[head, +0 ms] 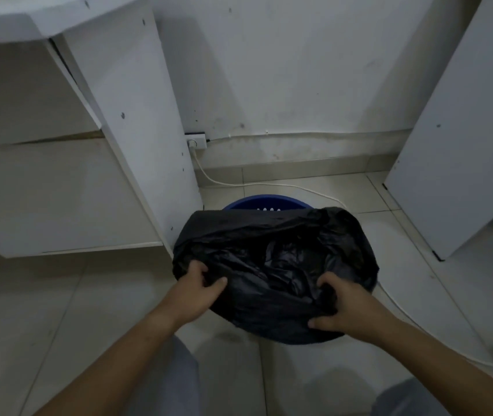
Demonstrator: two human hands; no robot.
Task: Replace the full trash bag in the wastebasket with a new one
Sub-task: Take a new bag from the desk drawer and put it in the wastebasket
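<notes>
A blue wastebasket (264,203) stands on the tiled floor in front of me; only its far rim shows. A black trash bag (275,253) is draped over most of its mouth and hangs down its sides, crumpled in the middle. My left hand (200,288) grips the bag's edge at the near left of the rim, fingers curled into the plastic. My right hand (339,307) grips the bag's edge at the near right, thumb under and fingers bunched in the folds. What lies inside the bag is hidden.
A white desk panel (137,121) stands close on the left and another white panel (461,139) on the right. A wall socket (196,141) feeds a white cable (269,185) that runs across the floor behind and to the right of the basket. My knees (179,382) show below.
</notes>
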